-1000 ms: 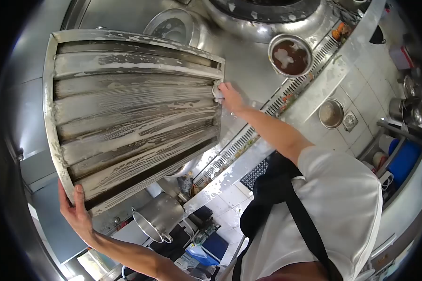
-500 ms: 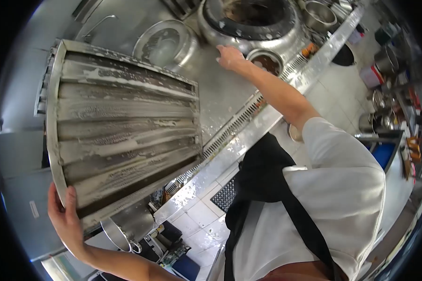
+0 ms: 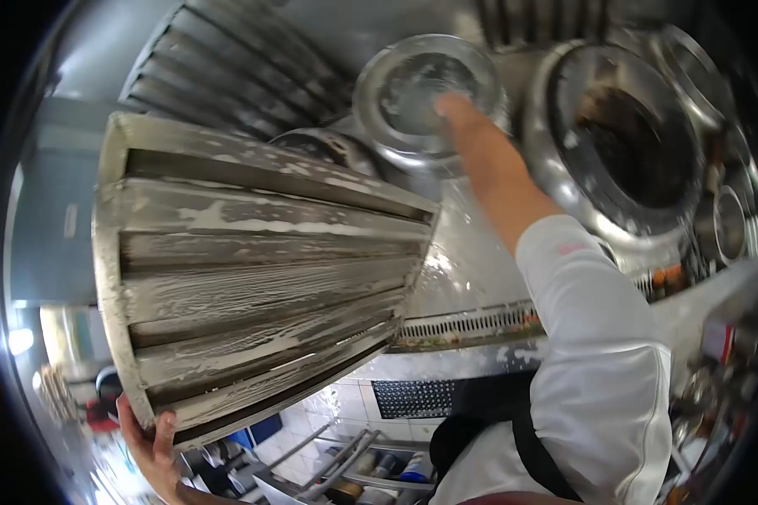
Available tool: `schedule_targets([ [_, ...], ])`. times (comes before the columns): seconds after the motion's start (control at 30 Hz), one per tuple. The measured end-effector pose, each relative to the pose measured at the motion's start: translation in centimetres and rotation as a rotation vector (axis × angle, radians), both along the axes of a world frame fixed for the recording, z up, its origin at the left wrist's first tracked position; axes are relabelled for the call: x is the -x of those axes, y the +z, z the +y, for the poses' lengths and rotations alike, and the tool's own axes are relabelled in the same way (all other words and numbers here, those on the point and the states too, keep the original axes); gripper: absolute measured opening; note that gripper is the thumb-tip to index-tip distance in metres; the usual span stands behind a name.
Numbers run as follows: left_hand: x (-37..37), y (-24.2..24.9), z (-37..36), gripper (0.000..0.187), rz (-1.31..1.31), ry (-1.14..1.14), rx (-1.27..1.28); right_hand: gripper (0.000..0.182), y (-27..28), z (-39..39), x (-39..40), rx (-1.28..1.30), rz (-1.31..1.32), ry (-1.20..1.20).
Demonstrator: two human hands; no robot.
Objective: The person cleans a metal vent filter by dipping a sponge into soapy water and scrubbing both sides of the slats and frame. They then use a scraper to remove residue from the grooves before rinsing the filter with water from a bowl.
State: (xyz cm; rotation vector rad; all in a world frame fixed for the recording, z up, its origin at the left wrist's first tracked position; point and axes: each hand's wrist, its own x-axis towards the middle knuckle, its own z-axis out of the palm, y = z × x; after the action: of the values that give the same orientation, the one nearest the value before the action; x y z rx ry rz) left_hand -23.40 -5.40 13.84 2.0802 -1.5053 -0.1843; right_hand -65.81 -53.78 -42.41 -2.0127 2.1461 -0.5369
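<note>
A metal baffle filter point(image 3: 269, 261) with slats and streaks of white foam stands tilted on the left. My left hand point(image 3: 153, 446) grips its lower left corner, thumb on the front of the frame. Over a round metal basin point(image 3: 379, 88) of cloudy water, my right hand point(image 3: 456, 108) reaches in at the right side. Its fingers are blurred or hidden by the water, so whether they hold anything cannot be made out.
A large wok range ring point(image 3: 556, 126) is to the right of the basin. Another slatted filter point(image 3: 227, 67) leans behind. A grated drain channel point(image 3: 472, 324) runs along the counter's front edge. Below are a black perforated mat point(image 3: 413, 399) and a metal rack point(image 3: 345, 463).
The view has turned, shifting the range ring right. My right hand has moved from beside the range to the basin. The filter, still in my left hand, is tilted differently.
</note>
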Motion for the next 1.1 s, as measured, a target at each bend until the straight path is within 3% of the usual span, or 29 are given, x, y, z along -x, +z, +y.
schedule_targets([
  [0.2, 3.6, 1.8, -1.2, 0.056, -0.088, -0.045, -0.186, 0.037, -0.4, -3.7, 1.1, 0.183, -0.125, -0.063],
  [0.33, 4.6, 0.8, -1.1, 0.06, -0.116, -0.044, -0.06, 0.041, 1.7, -3.5, 2.7, -0.045, -0.103, 0.13],
  [0.4, 4.1, 0.6, -1.0, 0.063, -0.149, -0.086, -0.044, 0.039, 6.0, -0.7, 2.7, -0.052, -0.575, -0.194],
  [0.43, 3.7, 0.6, -1.1, 0.066, -0.182, -0.129, -0.035, 0.039, 7.1, 0.0, 3.5, -0.038, -0.573, -0.196],
  [0.5, 3.8, 0.6, -1.5, 0.066, -0.256, -0.071, -0.044, 0.028, 9.7, 1.6, 5.2, -0.34, -1.077, -0.162],
  [0.57, 2.8, -0.4, -1.8, 0.063, -0.442, -0.034, 0.053, 0.024, 13.3, 4.5, 6.4, -0.342, -1.204, -0.12],
  [0.63, 3.6, -0.2, -2.5, 0.063, -0.258, -0.178, 0.054, 0.02, 15.6, 7.4, 7.8, -0.348, -1.33, -0.074],
  [0.7, 2.8, -0.9, -2.6, 0.066, -0.337, -0.229, 0.146, 0.009, 17.9, 9.8, 9.4, -0.339, -1.448, 0.054],
  [0.8, 4.5, -0.5, -2.2, 0.071, -0.45, -0.217, 0.171, 0.003, 24.6, 14.4, 11.9, -0.299, -1.402, 0.008],
  [1.0, 2.1, -1.1, -4.3, 0.081, -0.66, -0.35, 0.186, 0.012, 40.3, 25.4, 15.3, -0.288, -1.042, -0.056],
  [1.1, 1.0, -1.7, -7.1, 0.081, -0.72, -0.404, 0.181, 0.019, 46.0, 30.3, 15.5, -0.473, -0.923, -0.054],
])
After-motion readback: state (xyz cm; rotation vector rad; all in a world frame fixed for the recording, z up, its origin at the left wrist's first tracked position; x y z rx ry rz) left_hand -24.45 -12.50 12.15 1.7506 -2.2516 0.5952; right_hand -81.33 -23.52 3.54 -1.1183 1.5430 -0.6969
